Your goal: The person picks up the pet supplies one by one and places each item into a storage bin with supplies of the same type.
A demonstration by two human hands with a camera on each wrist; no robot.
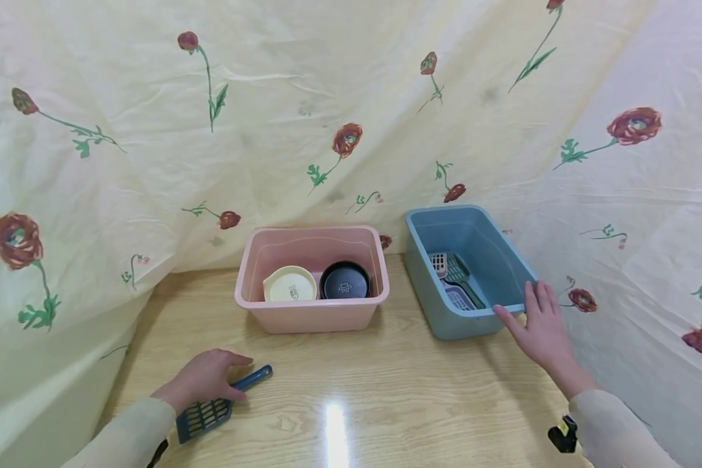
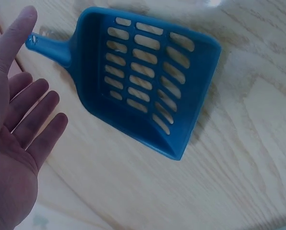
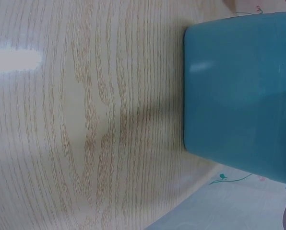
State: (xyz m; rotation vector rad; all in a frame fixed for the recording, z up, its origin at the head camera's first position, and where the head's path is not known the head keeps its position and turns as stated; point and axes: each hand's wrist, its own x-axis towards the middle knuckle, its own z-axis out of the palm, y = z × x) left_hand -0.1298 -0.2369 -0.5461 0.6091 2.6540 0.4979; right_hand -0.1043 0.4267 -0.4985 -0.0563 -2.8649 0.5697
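Note:
A dark blue slotted litter scoop (image 1: 203,417) lies on the table at the front left, its handle pointing up and to the right. Over that handle hovers my left hand (image 1: 207,378), thumb and fingers spread apart. In the left wrist view the slotted head of the scoop (image 2: 143,72) shows whole, and the left hand (image 2: 18,124) has its fingers loosely extended beside it. At the right, my right hand (image 1: 541,328) rests at the near right corner of a blue bin (image 1: 465,325), fingers fairly straight along the rim. Inside the bin lie a green scoop (image 1: 465,279) and a lilac scoop (image 1: 457,296).
A pink bin (image 1: 312,318) stands at the back middle with a cream dish (image 1: 290,284) and a black dish (image 1: 345,281) in it. A pale scoop (image 1: 439,263) also sits in the blue bin. Flowered cloth (image 1: 281,130) hangs behind and along both sides of the wooden table (image 1: 403,390).

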